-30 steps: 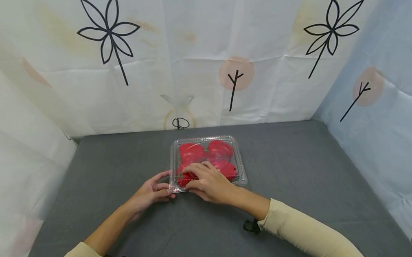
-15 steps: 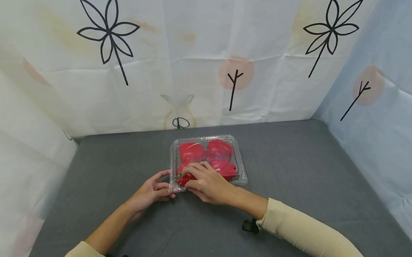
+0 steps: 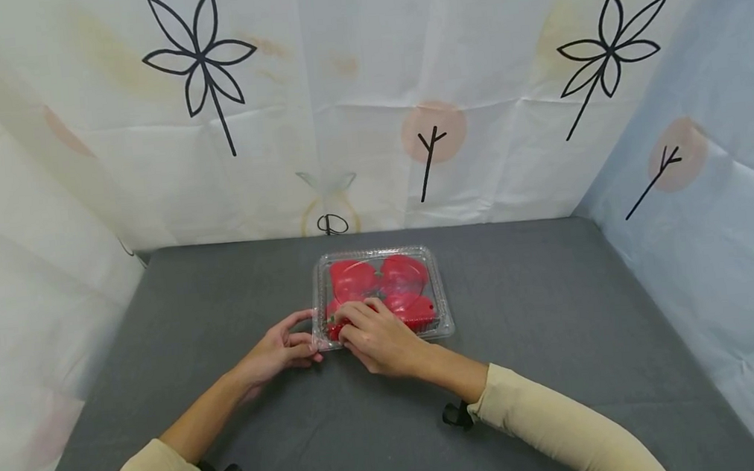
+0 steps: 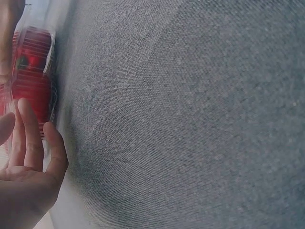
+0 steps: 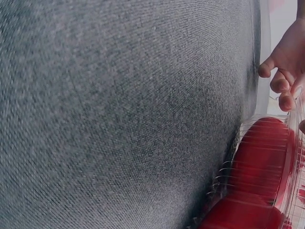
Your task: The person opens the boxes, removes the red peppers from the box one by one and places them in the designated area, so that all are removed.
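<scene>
The clear container of red produce sits on the grey table. Left hand: fingers extended, thumb apart, touching its left side. Right hand: fingers bent over its near-left part; clamping cannot be determined.

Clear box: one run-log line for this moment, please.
clear box: on grey table; contents: red items; left hand: at left edge; right hand: over front-left part

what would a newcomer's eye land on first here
Probably the bright red items inside the clear plastic container, near the middle of the gray table. Next, the left hand at the container's near left corner and the right hand over its front. Behind, black flower outlines mark the white cloth.
</scene>
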A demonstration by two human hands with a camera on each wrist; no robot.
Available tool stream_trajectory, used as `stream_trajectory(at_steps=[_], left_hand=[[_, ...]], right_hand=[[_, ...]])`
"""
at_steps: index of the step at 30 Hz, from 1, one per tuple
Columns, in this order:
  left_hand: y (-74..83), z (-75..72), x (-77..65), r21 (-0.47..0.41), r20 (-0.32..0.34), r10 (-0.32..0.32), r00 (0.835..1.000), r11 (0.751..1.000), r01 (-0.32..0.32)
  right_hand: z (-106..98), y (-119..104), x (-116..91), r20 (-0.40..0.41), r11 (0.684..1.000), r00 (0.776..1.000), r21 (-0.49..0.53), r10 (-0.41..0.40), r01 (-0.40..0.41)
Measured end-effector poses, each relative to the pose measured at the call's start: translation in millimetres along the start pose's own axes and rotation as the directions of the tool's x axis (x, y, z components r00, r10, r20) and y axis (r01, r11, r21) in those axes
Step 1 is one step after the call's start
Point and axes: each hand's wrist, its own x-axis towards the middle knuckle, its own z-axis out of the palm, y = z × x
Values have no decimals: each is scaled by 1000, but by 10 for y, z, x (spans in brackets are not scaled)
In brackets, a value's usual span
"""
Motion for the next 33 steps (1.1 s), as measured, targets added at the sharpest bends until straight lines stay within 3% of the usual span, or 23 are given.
stream_trajectory(at_steps=[29,33], left_hand=[[7,-34,22,14,110,80,991,996,-82],[3,-44,28,7,118,90,989,996,-91]], right_hand=[[3,-12,-3,0,1000,1000,-12,12,-12],[-5,-6,12,-29,1000,1000,0,2,-2]])
